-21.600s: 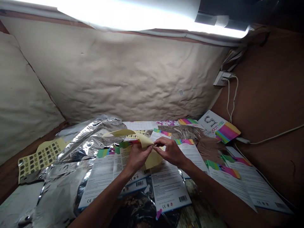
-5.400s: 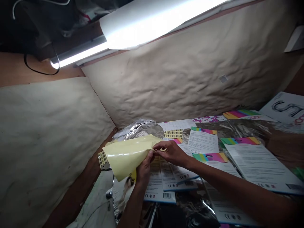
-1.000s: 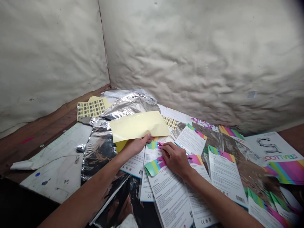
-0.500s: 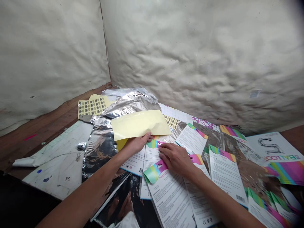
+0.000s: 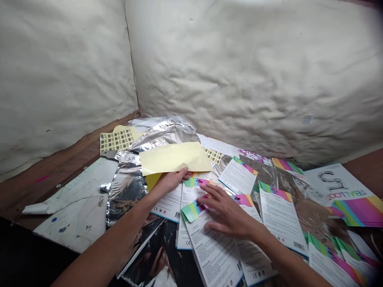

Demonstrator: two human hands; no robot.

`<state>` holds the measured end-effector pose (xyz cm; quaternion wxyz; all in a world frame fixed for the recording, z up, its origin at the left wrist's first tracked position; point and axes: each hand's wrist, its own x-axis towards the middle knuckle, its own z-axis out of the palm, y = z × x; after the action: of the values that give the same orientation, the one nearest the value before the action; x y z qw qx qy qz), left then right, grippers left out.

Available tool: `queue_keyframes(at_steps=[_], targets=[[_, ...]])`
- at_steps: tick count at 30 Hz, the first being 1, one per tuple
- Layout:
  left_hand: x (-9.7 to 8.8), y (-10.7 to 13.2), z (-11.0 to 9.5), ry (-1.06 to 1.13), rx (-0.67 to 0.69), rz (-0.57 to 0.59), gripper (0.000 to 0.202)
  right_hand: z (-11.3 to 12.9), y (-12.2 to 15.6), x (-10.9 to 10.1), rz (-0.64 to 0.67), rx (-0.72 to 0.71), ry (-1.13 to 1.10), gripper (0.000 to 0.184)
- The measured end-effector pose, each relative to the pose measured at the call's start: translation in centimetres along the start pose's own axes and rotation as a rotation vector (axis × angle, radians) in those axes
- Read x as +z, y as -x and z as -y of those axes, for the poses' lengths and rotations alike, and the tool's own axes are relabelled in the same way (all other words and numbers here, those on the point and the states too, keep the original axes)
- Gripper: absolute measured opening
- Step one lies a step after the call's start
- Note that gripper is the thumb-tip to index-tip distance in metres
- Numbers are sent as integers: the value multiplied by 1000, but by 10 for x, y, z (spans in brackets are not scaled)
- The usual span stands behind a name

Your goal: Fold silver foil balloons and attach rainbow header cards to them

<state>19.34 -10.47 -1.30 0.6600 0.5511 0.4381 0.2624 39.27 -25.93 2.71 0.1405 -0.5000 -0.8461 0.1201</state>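
My left hand [image 5: 174,178] is closed on the near edge of a pale yellow backing sheet [image 5: 175,157], thumb on top and the other fingers underneath. With fingers spread, my right hand [image 5: 223,211] hovers over or lightly touches a white printed packet [image 5: 214,247] with a rainbow top; I cannot tell which. Nothing shows in its grasp. Beneath that packet lie similar ones, one of them a white packet [image 5: 191,195] between my two hands. A second yellow piece [image 5: 152,181] shows below the sheet, beside my left wrist.
Shiny silver film [image 5: 125,195] covers the table's left part. A sticker sheet [image 5: 119,138] with small dark labels lies at the back left. More packets [image 5: 281,211] spread to the right, near a card [image 5: 332,183] with a balloon outline. Pale wrinkled walls [image 5: 239,79] stand behind.
My right hand has lifted its fingers off the packet tops, spread them and drawn back slightly toward me. My left hand keeps hold of the yellow sheet in nearly the same place.
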Motion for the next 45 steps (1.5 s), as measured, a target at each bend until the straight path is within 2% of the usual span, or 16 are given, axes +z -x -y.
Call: queue_keyframes(at_steps=[2, 6, 9, 11, 12, 15, 18, 22, 27, 30, 33, 37, 45], targets=[[1, 2, -4, 50, 27, -23, 42, -4, 0, 9, -57, 55, 87, 64], [0, 7, -10, 146, 78, -69, 39, -15, -13, 21, -315, 243, 195, 45], [0, 12, -14, 160, 86, -67, 39, -14, -30, 8, -451, 196, 197, 48], [1, 16, -16, 150, 106, -40, 40, -11, -41, -2, -507, 127, 211, 55], [2, 18, -17, 164, 108, -30, 40, -10, -45, -6, -519, 91, 218, 53], [5, 17, -17, 299, 56, -21, 35, -12, -55, -5, -550, 22, 206, 34], [6, 12, -16, 427, 7, -61, 23, -16, -60, 5, -560, -6, 200, 34], [7, 9, -16, 475, -2, -144, 17, -19, -59, 13, -506, -24, 211, 31], [10, 12, -18, 469, 14, -213, 20, -17, -58, 14, -471, -17, 104, 26], [11, 12, -18, 456, 27, -229, 23, -15, -60, 11, -516, 25, 2, 31], [12, 12, -16, 427, 28, -201, 26, -13, -61, 6, -541, 43, -86, 36], [15, 14, -13, 376, 34, -141, 35, -12, -62, 5, -512, 37, -119, 36], [16, 16, -10, 288, 77, -145, 40, -13, -64, 11, -541, 40, -125, 29]])
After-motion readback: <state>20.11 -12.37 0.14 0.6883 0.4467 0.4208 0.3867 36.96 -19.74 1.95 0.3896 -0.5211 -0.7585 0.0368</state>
